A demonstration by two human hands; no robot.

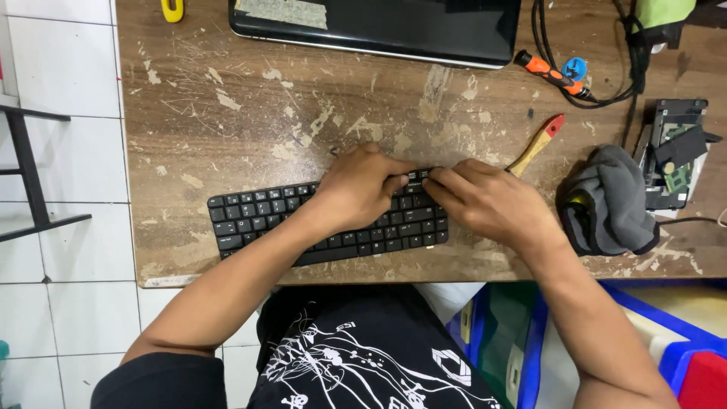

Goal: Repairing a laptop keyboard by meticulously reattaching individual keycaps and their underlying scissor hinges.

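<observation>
A black keyboard [257, 216] lies flat near the front edge of a worn wooden table [227, 113]. My left hand [356, 185] rests over its upper middle keys, fingers curled down onto them. My right hand [488, 201] covers the keyboard's right end, fingertips pinched at the top row next to the left hand's fingers. What the fingertips grip is hidden. A wooden-handled brush with a red tip [539, 142] pokes out from behind my right hand.
A closed black laptop [379, 23] sits at the table's far edge. An orange-handled screwdriver [551, 73], black cables [632, 53], a grey cloth [609, 201] and a bare hard drive [674, 151] lie at the right. Blue bins [681, 341] stand below.
</observation>
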